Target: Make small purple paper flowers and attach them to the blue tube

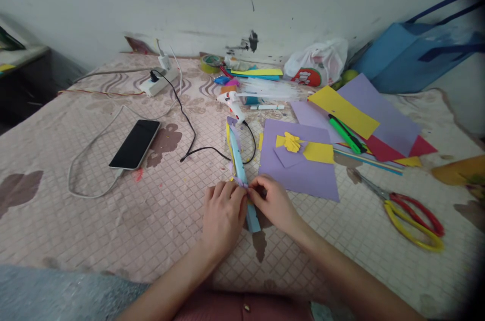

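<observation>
A long folded strip of light blue paper point(253, 219) lies on the table in front of me, pointing away, with purple and yellow paper bits along its far part. My left hand point(223, 209) rests over its left side, fingers bent and pressed on the strip. From the right, my right hand point(273, 201) pinches at the strip's middle, thumb and forefinger together beside the left fingertips. A small purple piece shows between the fingertips, partly hidden. Just past the strip's far end lies a white glue gun point(234, 107) with a black cord.
Purple paper point(299, 179) with a yellow paper flower point(292, 142) lies right of the hands. Scissors point(401, 215) and a green cutter point(346, 134) are further right. A charging phone point(135, 144) and a power strip point(161, 82) lie left. A blue bag point(401, 53) stands at the back right.
</observation>
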Motion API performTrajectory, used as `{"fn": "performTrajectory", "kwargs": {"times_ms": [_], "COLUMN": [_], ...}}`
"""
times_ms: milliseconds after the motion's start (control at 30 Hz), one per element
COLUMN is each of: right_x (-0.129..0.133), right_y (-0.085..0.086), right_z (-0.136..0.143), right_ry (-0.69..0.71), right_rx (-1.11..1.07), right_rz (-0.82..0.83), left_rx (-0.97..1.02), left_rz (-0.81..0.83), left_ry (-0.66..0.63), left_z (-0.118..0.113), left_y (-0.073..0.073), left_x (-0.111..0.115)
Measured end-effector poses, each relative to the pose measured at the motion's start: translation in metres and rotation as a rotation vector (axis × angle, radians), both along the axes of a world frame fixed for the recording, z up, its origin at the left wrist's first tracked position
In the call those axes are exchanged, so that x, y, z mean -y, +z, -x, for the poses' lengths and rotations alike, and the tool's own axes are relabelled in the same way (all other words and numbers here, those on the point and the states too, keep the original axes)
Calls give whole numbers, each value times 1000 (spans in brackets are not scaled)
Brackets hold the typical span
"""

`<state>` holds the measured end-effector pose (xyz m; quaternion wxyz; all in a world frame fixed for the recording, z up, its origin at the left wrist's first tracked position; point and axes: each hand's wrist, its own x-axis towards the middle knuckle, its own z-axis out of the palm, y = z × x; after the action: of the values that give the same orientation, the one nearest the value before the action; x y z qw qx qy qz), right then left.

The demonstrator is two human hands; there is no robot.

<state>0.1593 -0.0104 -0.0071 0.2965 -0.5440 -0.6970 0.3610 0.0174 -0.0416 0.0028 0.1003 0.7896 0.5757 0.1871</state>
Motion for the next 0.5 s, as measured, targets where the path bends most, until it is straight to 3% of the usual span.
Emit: {"fn": "performTrajectory", "kwargs": {"times_ms": [133,333,500], "right_x": [-1,-3,-1], "right_y": [0,4,4], "right_z": [-1,-8,-9], "right_ry": [-9,-24,-8], "right_rx": [-14,-226,-321], "right_rz": [23,376,437], "left_rx": [109,324,488], "left_rz": [51,146,236], "left_ry": [4,35,69], "left_z": [4,13,15], "left_y": [-3,-10,-14], "left_x": [-1,-5,-7]}}
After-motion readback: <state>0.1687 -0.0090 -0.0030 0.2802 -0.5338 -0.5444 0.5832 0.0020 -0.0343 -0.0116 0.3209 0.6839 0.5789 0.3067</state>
